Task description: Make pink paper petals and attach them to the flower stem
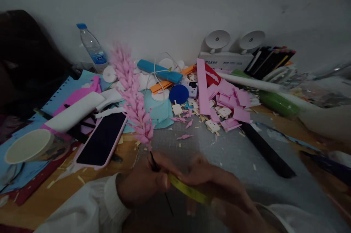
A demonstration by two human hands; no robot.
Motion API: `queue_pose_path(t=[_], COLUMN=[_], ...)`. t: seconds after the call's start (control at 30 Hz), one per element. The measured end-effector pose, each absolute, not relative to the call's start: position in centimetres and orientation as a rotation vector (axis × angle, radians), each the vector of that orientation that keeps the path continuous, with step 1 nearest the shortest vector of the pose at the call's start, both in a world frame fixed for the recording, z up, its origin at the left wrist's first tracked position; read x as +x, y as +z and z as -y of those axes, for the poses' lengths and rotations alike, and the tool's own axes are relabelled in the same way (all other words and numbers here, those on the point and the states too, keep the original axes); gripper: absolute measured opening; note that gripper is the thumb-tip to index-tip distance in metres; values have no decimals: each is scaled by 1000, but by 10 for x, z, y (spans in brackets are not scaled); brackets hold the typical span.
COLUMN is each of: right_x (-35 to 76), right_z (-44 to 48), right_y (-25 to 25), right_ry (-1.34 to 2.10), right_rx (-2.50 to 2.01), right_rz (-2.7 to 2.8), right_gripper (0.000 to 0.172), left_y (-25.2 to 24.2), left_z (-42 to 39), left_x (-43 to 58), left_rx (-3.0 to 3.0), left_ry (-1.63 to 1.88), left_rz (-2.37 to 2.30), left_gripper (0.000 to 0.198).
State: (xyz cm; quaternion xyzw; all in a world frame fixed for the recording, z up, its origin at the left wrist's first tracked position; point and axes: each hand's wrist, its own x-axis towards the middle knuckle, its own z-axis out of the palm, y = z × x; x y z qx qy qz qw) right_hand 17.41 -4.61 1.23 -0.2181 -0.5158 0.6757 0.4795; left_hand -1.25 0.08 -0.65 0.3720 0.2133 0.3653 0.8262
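A tall pink paper flower spike [138, 106] leans up and to the left, its top slightly blurred. My left hand [145, 181] is closed round its thin dark stem [169, 203], whose lower end sticks out beneath the fingers. A yellow-green strip of tape [189, 190] runs from my left thumb and stem to my right hand [219, 181]. The right fingers are closed on the strip's far end and look smeared by motion. Small twisted pink paper pieces [185, 136] lie on the grey mat [219, 152] beyond my hands.
A phone [102, 139] and a paper cup [30, 147] are at left, with a water bottle [93, 48] behind. Pink paper scraps [233, 103] and a blue round lid [178, 94] crowd the back. A long black object [267, 150] lies at right.
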Motion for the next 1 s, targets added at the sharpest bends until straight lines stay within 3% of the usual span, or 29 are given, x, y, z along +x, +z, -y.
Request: queue_pose_path(t=[0.37,0.53,0.87,1.0], right_x=[172,177,169,168], right_z=[40,39,36,46], right_y=[16,17,32,30], right_ry=[1733,1560,968,866], right_rx=[-417,-518,-822,-888], right_rz=[1253,1438,1598,1641], right_gripper=[37,34,27,39], left_y=[-11,-9,-2,-2], left_z=[-1,-1,-3,-3], left_x=[-14,-16,-16,-11], left_rx=[736,771,875,839], left_ry=[771,774,743,800], left_rz=[-372,-456,-580,-592], left_gripper=[21,28,21,26])
